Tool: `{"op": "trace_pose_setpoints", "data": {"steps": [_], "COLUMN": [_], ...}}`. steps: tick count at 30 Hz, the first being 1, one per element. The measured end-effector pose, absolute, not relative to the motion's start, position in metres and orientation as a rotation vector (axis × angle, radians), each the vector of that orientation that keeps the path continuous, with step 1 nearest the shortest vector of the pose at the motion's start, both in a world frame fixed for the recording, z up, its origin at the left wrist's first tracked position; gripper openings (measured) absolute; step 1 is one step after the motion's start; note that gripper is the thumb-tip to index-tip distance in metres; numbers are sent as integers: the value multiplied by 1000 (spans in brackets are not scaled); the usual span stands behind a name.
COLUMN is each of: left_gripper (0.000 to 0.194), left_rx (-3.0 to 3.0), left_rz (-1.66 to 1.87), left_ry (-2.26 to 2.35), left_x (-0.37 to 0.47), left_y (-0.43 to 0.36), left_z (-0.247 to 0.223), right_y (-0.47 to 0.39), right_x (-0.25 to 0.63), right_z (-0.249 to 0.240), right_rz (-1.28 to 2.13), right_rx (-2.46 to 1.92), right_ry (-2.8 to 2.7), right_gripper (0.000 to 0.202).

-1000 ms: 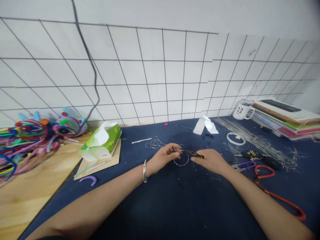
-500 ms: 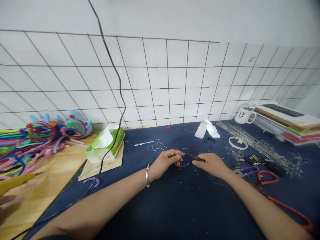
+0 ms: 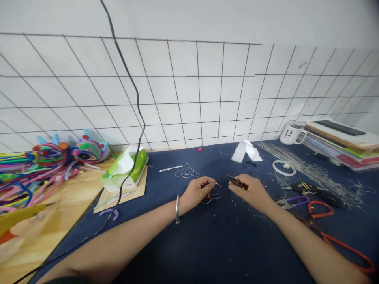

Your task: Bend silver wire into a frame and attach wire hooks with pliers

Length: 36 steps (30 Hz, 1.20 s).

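A loop of thin wire (image 3: 219, 194) is pinched between the fingers of my left hand (image 3: 197, 192), above the dark blue cloth (image 3: 183, 236). My right hand (image 3: 250, 190) is closed on small dark pliers (image 3: 236, 181), whose tips point left toward the loop and stand a little apart from it. Behind my left hand a loose tangle of thin wire (image 3: 187, 171) lies on the cloth, beside a thin white strip (image 3: 171, 168).
At right are a white mug (image 3: 291, 133), straight wires (image 3: 287, 157), a white ring (image 3: 283, 168) and red-handled scissors (image 3: 349, 248). A tissue pack (image 3: 126, 167), black cable (image 3: 137, 98) and colourful stems (image 3: 17, 181) are at left.
The pliers have moved away from the wire at my left fingers. My left hand has turned the loop slightly. The other person's hand at the far left has gone from view.
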State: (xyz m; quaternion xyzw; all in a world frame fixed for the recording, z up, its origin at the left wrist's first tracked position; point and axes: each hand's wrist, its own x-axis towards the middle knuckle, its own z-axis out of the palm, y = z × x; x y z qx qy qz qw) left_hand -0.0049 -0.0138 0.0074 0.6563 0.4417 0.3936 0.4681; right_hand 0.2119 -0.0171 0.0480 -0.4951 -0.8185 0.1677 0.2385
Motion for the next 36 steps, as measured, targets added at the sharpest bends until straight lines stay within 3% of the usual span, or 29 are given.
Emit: {"op": "trace_pose_setpoints", "data": {"steps": [10,23,31,36], "left_gripper": [24,24,24,25], "left_rx": [1550,1198,1115,1099], "left_rz": [1001,1003,975,960], "left_ry": [997,913,892,881], "left_x": [-2,8,13,15], "left_y": [-17,-30,-37,-39], "left_z": [9,11,15,17], "right_y": [-19,-29,-34,-33], "right_x": [208,196,189,191], "right_z": [42,31,25,22], "right_rz": [209,376,74,123], "right_rx": [-1365,-1054,-1022,-922], "right_ry": [-2271,-2246,-2341,-2460], "right_gripper": [17,6,8,27]}}
